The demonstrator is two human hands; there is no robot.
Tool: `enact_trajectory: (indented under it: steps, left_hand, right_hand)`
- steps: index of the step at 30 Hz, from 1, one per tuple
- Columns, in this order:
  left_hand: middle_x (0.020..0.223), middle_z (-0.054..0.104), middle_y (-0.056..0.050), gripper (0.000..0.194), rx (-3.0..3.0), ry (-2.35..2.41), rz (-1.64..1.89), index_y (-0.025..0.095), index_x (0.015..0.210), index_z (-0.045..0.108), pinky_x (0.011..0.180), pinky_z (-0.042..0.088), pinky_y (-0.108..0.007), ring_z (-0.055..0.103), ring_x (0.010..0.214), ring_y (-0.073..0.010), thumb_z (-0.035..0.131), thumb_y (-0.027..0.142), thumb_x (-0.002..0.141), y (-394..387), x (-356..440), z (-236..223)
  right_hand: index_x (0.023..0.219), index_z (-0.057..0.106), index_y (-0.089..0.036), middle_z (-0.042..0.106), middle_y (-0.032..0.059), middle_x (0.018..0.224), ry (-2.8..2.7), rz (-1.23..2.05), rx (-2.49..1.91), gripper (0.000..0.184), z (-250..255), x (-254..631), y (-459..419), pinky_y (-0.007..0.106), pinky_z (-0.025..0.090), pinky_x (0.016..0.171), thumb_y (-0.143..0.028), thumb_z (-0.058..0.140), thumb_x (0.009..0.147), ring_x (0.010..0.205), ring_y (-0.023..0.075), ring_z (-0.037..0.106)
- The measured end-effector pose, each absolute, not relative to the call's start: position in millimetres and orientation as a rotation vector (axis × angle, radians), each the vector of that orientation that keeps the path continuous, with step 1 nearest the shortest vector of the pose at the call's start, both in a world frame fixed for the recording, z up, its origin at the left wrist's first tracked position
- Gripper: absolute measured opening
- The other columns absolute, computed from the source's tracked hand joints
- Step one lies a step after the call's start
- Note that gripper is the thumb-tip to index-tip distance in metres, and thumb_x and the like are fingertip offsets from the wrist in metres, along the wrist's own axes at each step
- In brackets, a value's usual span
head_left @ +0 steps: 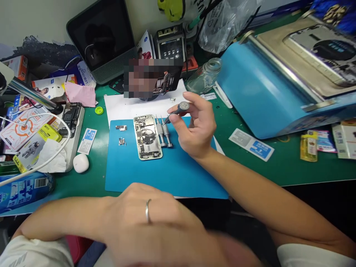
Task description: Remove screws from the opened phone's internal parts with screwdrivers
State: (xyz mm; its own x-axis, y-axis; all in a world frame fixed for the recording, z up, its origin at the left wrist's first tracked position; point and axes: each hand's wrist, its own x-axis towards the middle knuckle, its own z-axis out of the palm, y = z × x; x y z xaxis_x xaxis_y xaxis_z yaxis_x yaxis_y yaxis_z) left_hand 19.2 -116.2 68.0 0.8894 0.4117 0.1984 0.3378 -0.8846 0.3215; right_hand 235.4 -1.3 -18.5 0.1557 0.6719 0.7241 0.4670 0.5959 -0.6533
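Right hand (198,128) pinches a screwdriver (180,108); left hand (161,226) blurs, its grip unclear.

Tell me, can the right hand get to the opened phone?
Probably yes. The right hand holds a screwdriver close to the phone, and nothing seems to cover the phone. Two other screwdrivers are beside it on that side, so the hand may need to go over them.

Mat (133,174): smooth, matt, rubbery, as I see it remotely. Phone housing (148,138): satin, metal-looking rim. Screwdriver (182,108): metal-looking, low sheen on my feed. Jar (204,76): clear glossy glass. Bag (219,27): thin, crinkled, transparent plastic. Machine casing (239,92): smooth, semi-gloss; its rod (281,71), polished metal. Rounded case (81,163): smooth glossy plastic. Tissue (57,155): crumpled matt paper. Ring (147,211): shiny metal. Display (96,35): glossy.
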Motion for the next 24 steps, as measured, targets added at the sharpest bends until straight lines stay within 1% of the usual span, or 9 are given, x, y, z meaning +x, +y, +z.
enact_trajectory:
  steps: [2,4,5,7,9,13,16,19,24]
  left_hand:
    - [0.112,0.072,-0.009,0.047,2.748,0.441,0.515,0.021,0.142,0.056,0.081,0.062,-0.029,0.072,0.093,-0.0180,0.044,0.032,0.097,-101,27,42]
    - [0.131,0.066,-0.017,0.050,2.765,0.427,0.536,0.007,0.145,0.051,0.106,0.054,-0.039,0.064,0.122,-0.0266,0.050,0.024,0.098,-92,29,23]
    - [0.144,0.059,-0.021,0.054,2.814,0.488,0.436,0.004,0.147,0.048,0.115,0.046,-0.046,0.054,0.137,-0.0337,0.052,0.029,0.100,-91,28,15]
    - [0.163,0.038,-0.026,0.074,2.880,0.653,0.179,0.000,0.153,0.040,0.124,0.031,-0.055,0.030,0.153,-0.0440,0.055,0.050,0.101,-94,25,6]
    - [0.169,0.022,-0.027,0.092,2.902,0.743,-0.003,-0.001,0.157,0.034,0.127,0.019,-0.056,0.015,0.158,-0.0462,0.056,0.065,0.098,-100,23,2]
    - [0.172,0.011,-0.026,0.099,2.911,0.779,-0.111,0.002,0.161,0.027,0.128,0.004,-0.055,0.007,0.160,-0.0448,0.058,0.068,0.094,-107,21,-1]
    - [0.172,0.007,-0.026,0.100,2.916,0.802,-0.140,0.003,0.162,0.025,0.128,0.001,-0.054,0.005,0.160,-0.0439,0.059,0.068,0.094,-106,20,-2]
    - [0.172,0.005,-0.026,0.099,2.925,0.799,-0.147,0.004,0.163,0.024,0.128,0.000,-0.054,0.004,0.161,-0.0430,0.059,0.066,0.094,-106,20,-2]
    - [0.172,0.007,-0.027,0.098,2.929,0.797,-0.148,0.003,0.162,0.024,0.128,-0.004,-0.054,0.003,0.161,-0.0413,0.058,0.065,0.094,-106,19,-3]
  right_hand:
    - [0.139,0.049,-0.031,0.068,0.0046,0.103,-1.448,0.204,-1.036,0.038,-19,238,1,0.040,0.063,0.079,-0.039,0.058,0.103,0.093,0.0214,0.071]
    - [0.135,0.053,-0.031,0.068,0.0023,0.102,-1.416,0.232,-1.025,0.035,-20,239,3,0.040,0.061,0.079,-0.038,0.060,0.102,0.092,0.0203,0.069]
    - [0.132,0.056,-0.030,0.068,0.0018,0.101,-1.412,0.244,-1.017,0.032,-20,240,4,0.040,0.061,0.080,-0.038,0.061,0.101,0.092,0.0200,0.069]
    - [0.123,0.062,-0.029,0.068,0.0021,0.098,-1.428,0.257,-1.028,0.024,-22,240,5,0.041,0.060,0.081,-0.036,0.061,0.101,0.091,0.0201,0.068]
    - [0.114,0.065,-0.027,0.068,0.0027,0.096,-1.448,0.237,-1.049,0.016,-23,240,5,0.041,0.059,0.081,-0.036,0.062,0.100,0.090,0.0206,0.068]
    - [0.104,0.066,-0.026,0.067,0.0030,0.096,-1.445,0.196,-1.039,0.008,-23,240,6,0.041,0.057,0.081,-0.032,0.064,0.099,0.093,0.0214,0.066]
    - [0.102,0.068,-0.026,0.068,0.0034,0.095,-1.438,0.196,-1.030,0.006,-19,239,7,0.040,0.057,0.082,-0.028,0.063,0.100,0.093,0.0214,0.066]
    - [0.100,0.072,-0.026,0.067,0.0046,0.092,-1.444,0.120,-1.072,0.007,-14,240,8,0.038,0.059,0.078,-0.029,0.066,0.098,0.089,0.0210,0.067]
    - [0.105,0.076,-0.027,0.065,0.0002,0.072,-1.445,0.148,-1.119,0.012,-12,241,3,0.032,0.055,0.057,-0.032,0.067,0.098,0.061,0.0161,0.063]
